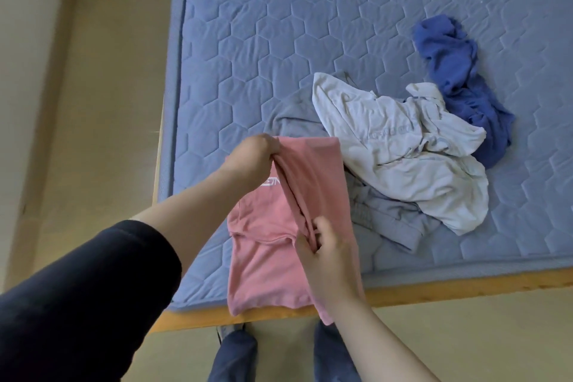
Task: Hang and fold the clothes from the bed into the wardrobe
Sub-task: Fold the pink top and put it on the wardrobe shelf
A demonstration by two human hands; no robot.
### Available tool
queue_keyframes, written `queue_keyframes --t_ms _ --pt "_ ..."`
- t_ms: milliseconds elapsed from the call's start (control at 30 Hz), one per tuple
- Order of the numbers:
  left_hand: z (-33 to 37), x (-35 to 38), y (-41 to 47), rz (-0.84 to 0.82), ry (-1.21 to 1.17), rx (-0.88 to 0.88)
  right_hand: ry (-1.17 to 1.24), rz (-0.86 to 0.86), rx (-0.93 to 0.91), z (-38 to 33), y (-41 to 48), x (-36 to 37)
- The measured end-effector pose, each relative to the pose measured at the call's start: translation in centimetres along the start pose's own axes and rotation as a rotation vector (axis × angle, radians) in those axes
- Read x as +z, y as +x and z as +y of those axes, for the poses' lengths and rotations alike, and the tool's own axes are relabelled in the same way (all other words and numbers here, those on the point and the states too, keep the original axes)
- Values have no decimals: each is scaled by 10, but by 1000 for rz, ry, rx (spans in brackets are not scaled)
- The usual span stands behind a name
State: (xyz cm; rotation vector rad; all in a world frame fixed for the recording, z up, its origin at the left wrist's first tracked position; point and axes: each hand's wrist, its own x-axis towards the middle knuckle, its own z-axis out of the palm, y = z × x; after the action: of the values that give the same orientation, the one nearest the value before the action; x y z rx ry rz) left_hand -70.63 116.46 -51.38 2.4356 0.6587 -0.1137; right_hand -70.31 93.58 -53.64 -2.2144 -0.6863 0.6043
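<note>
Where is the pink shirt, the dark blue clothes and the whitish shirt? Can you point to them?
pink shirt (266, 260): head view, on its flat lower front panel.
dark blue clothes (449, 65): head view, on the crumpled upper part.
whitish shirt (403, 158): head view, on its wrinkled middle.

Pink T-shirt (269, 260) with white lettering on the chest, partly folded, one side pulled up into a long ridge and held off the bed (248, 49), lower hem draped over the wooden bed edge. Just right of it, crumpled off-white shirt (400, 149) with faint print, heaped on top of a grey garment (387, 220) that pokes out underneath. Touching the off-white one at the far right, royal-blue garment (455, 77), bunched in a long twisted heap. All on a blue quilted mattress.
</note>
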Motion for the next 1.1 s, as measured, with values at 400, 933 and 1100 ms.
queue_keyframes --t_ms 400,933,1100 --pt "-80 19 -17 -83 -19 -111 -86 -136 10 -19 6 84" --pt "-111 46 -17 -77 -113 -42 -145 -399 196 -12 -6 136" --pt "-115 59 -50 74 -277 -244 -183 -398 278 2 -16 128"
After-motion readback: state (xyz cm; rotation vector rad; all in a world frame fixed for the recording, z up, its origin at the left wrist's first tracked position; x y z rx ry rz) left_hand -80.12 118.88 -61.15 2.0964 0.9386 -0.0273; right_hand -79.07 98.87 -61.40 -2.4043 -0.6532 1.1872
